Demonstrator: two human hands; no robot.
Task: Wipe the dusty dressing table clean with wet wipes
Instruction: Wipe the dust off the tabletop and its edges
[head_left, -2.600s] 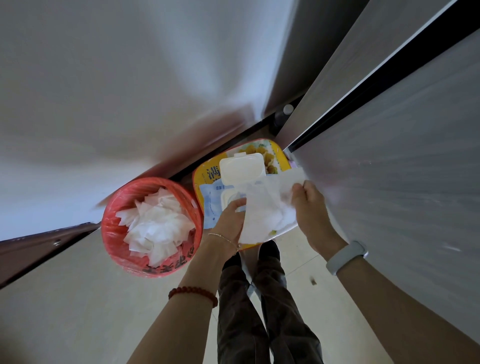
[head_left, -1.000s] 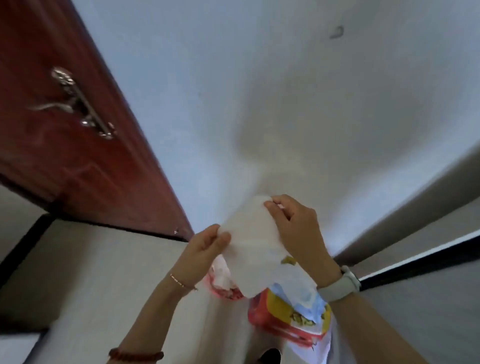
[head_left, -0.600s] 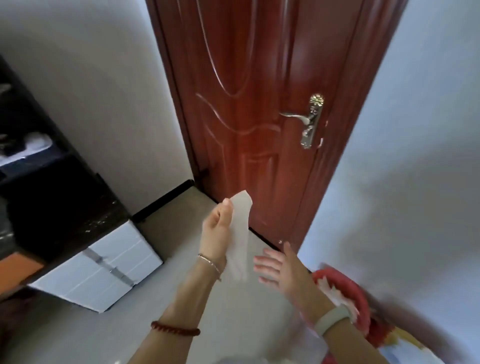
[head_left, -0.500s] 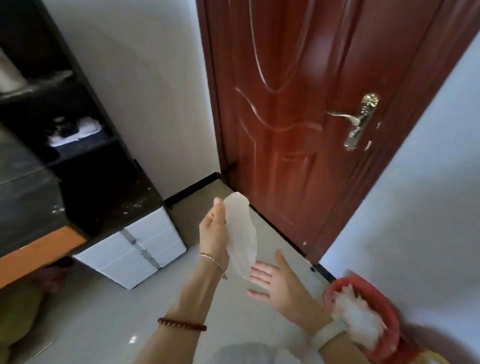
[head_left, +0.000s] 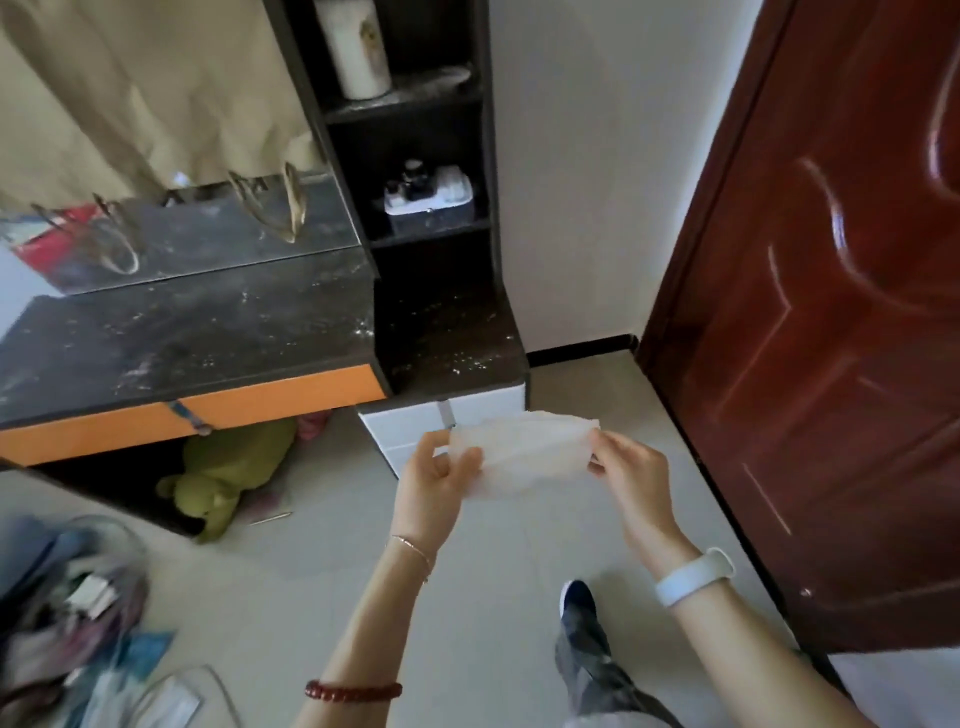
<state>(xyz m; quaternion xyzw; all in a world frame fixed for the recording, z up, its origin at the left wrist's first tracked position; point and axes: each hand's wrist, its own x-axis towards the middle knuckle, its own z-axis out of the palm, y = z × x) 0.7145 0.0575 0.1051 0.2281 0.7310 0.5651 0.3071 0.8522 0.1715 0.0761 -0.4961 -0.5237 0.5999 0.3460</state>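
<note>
While both hands pinch it, left hand (head_left: 434, 480) and right hand (head_left: 631, 475) stretch the wet wipe (head_left: 522, 454) flat mid-frame, above the floor (head_left: 322, 587). Dusty table (head_left: 182, 332) upper left, shelf unit (head_left: 415, 171) beside, red door (head_left: 831, 312) right, green plush toy (head_left: 228, 473) under the table.

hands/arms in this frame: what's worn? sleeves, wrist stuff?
Both forearms bare, no sleeves showing. Left hand: thin gold chain bracelet at the wrist, dark red bead bracelet further up the forearm. Right hand: white smooth wristband.
</note>
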